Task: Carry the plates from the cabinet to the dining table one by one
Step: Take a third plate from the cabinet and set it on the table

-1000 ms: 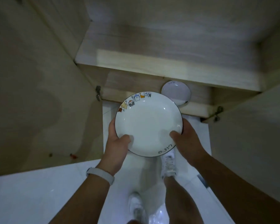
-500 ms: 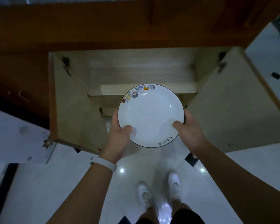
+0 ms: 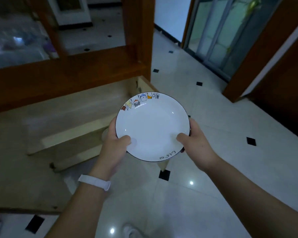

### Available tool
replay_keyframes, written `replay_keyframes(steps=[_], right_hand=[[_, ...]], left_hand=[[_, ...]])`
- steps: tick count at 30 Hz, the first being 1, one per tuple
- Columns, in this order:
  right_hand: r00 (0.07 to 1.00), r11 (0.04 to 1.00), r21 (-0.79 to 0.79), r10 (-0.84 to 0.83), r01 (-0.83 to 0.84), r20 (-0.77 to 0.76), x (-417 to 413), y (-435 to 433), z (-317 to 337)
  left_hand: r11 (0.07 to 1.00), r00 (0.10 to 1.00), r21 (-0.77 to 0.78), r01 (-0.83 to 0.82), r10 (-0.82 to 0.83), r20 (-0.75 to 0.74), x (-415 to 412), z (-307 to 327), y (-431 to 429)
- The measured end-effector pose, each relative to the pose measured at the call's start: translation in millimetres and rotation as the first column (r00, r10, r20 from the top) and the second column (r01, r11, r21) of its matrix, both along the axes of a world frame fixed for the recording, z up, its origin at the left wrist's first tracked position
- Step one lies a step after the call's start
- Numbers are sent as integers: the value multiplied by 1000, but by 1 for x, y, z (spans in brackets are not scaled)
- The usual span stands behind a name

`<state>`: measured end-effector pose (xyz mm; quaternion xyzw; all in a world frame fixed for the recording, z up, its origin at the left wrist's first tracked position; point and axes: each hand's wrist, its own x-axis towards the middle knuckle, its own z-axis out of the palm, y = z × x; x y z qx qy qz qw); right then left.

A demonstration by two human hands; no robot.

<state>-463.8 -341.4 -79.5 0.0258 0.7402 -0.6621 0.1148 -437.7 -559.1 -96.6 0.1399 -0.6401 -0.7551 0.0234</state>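
Nearest the camera, two bare forearms reach forward over a glossy white tiled floor [image 3: 205,194] set with small black diamond inlays, the left wrist wearing a white band [image 3: 95,182], and the toe of a white shoe [image 3: 131,231] shows at the bottom edge. Just beyond, the left hand [image 3: 113,146] and the right hand [image 3: 197,143] are both closed on one plate [image 3: 151,127]: each thumb lies on the upper face near the rim, and the other fingers pass out of sight beneath. The plate is white with a thin dark edge, a row of small cartoon figures along its far rim and some handwritten-style lettering on its near rim; it is held roughly level and empty, in the air, resting on nothing. Behind and to the left stands the cabinet [image 3: 72,107], its pale wooden door [image 3: 69,143] swung open beside the left hand; the inside is too dim and blurred to tell whether more plates remain. Farther off are a dark wooden frame [image 3: 138,40], a tiled passage and glazed sliding doors [image 3: 218,31] at the right. No dining table is in view. As a judgement, the step in hand is the carry: the plate is out of the cabinet and on its way. The next move appears to call for walking to the table wherever it stands, keeping the plate level in both hands, minding the shiny floor and open door, and setting it down flat before letting go.
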Motion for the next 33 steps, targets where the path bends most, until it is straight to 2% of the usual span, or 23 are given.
replay_keyframes(steps=[9, 15, 20, 28, 33], right_hand=[[928, 928, 6, -372, 372, -29, 87, 205, 32], [848, 848, 13, -528, 529, -54, 166, 325, 42], [759, 759, 29, -648, 651, -61, 223, 392, 50], [556, 561, -19, -824, 828, -113, 291, 464, 47], [410, 418, -32, -901, 908, -142, 312, 500, 41]], left_hand=[[950, 951, 46, 308, -306, -44, 26, 36, 211], [889, 889, 37, 457, -455, -43, 61, 40, 345], [815, 813, 13, 579, -576, -77, 89, 46, 429], [620, 610, -23, 784, -778, -151, 113, 58, 532], [474, 465, -34, 880, -873, -145, 112, 57, 590]])
